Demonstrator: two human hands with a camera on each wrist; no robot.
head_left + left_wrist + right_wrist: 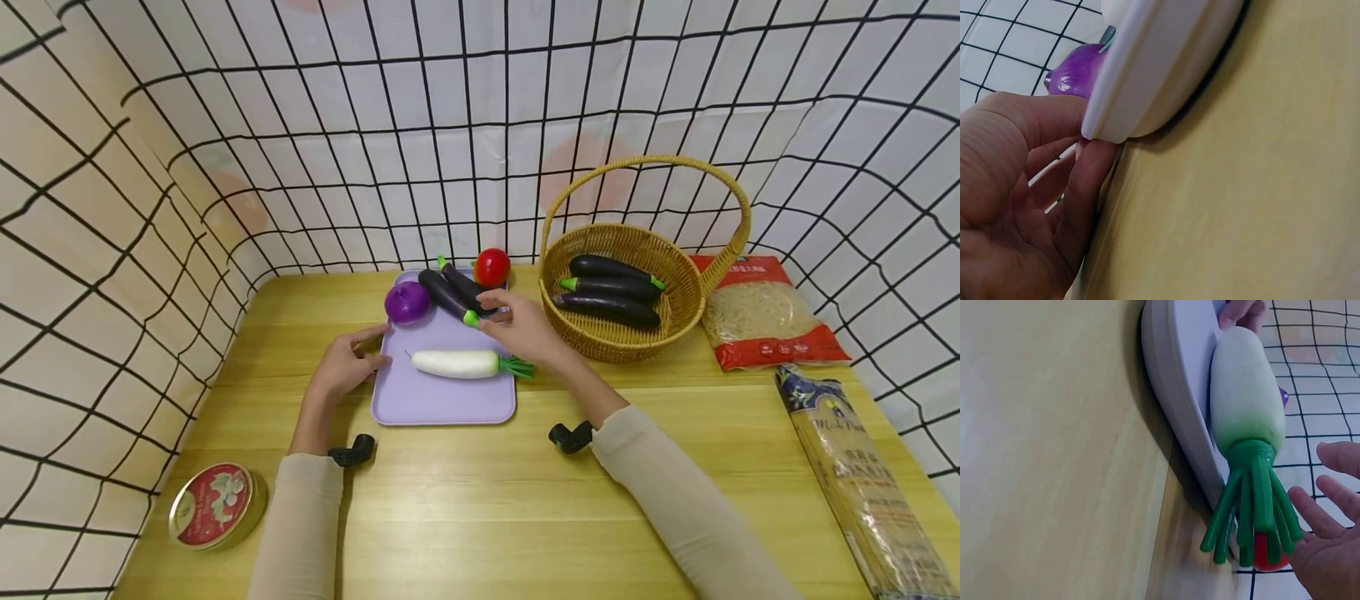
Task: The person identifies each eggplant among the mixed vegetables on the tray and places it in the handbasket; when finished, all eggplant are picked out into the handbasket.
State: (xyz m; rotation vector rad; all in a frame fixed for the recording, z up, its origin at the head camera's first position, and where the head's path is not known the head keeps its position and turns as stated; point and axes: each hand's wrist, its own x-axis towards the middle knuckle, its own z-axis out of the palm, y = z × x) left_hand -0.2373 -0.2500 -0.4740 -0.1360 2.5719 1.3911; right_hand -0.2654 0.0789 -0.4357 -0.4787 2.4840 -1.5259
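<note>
The wood-grained tabletop (465, 500) before you is walled by black wire grid (470, 125) against a pale backdrop (442, 83). Centrally lies the lilac tray (442, 408), its left rim pinched by your left hand (345, 367). Your right hand (521, 329), fingers loosely extended, grasping nothing, is at two eggplants (444, 292) on the tray; contact is unclear.

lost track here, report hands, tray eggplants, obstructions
Left hand touching lilac tray. Right hand open, beside two eggplants on tray. White radish overhangs right rim; nothing apparently blocking.
</note>
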